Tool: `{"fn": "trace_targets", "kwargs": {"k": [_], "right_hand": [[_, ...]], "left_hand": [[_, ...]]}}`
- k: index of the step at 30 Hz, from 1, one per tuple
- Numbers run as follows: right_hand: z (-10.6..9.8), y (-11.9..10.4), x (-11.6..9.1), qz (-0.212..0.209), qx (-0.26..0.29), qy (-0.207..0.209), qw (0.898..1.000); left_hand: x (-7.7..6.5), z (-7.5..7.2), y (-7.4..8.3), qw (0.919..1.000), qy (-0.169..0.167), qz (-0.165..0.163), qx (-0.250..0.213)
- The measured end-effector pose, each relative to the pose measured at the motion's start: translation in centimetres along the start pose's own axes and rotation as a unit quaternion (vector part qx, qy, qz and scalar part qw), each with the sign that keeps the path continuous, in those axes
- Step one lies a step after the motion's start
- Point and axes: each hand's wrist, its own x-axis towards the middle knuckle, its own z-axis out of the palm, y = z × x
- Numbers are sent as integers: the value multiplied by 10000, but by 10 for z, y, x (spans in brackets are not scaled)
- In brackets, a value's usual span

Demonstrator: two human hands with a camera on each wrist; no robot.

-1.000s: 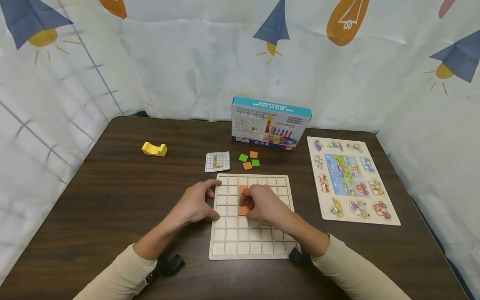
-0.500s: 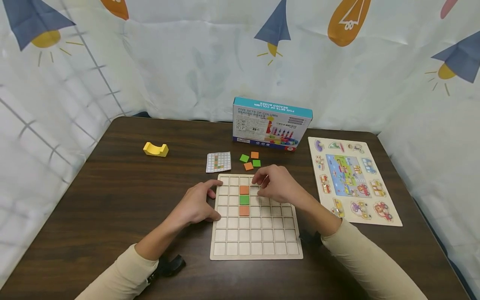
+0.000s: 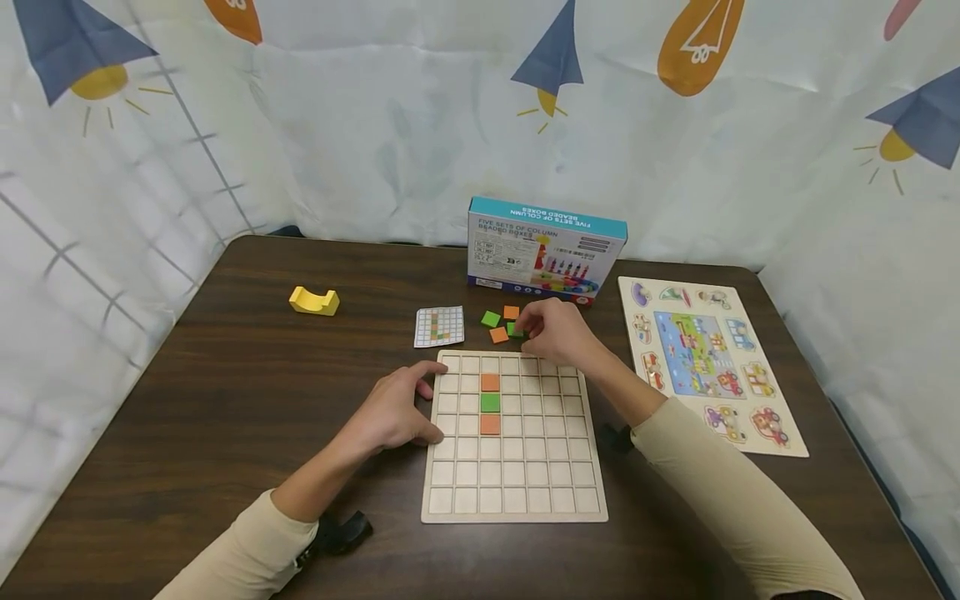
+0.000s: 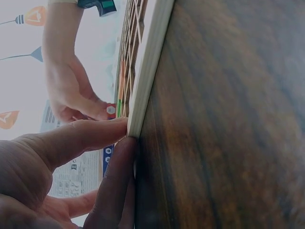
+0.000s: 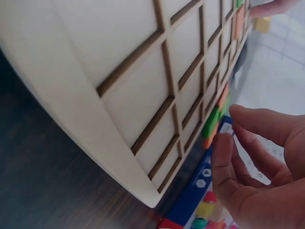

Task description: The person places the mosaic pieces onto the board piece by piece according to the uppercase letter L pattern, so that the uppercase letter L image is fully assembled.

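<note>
A wooden grid board (image 3: 517, 483) lies on the table with an orange tile (image 3: 490, 382), a green tile (image 3: 490, 402) and a second orange tile (image 3: 490, 425) stacked in one column of its cells. My left hand (image 3: 390, 408) rests at the board's left edge, thumb and fingertips touching the rim. Beyond the board, my right hand (image 3: 558, 333) hovers over several loose tiles, its fingertips at a green square tile (image 3: 514, 331) that they partly cover. In the right wrist view, thumb and finger are apart with no tile between them. A loose orange tile (image 3: 498, 335) lies beside it.
A pattern card (image 3: 439, 327) lies left of the loose tiles. Behind stands a printed toy box (image 3: 543, 250). On the right is a wooden picture puzzle (image 3: 750, 442), partly behind my right sleeve. A yellow curved block (image 3: 314, 302) sits at the far left.
My right hand has left the tiles on the board and moved away from me to the loose tiles, uncovering the column. My left hand has stayed at the board's edge.
</note>
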Motion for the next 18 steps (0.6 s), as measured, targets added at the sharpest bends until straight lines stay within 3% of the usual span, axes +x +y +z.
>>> {"fn": "trace_targets", "kwargs": {"k": [18], "right_hand": [[9,8,25,83,-270,-22,9996]], "left_hand": [[-2,1,1,9999,61,-24,-94]]}}
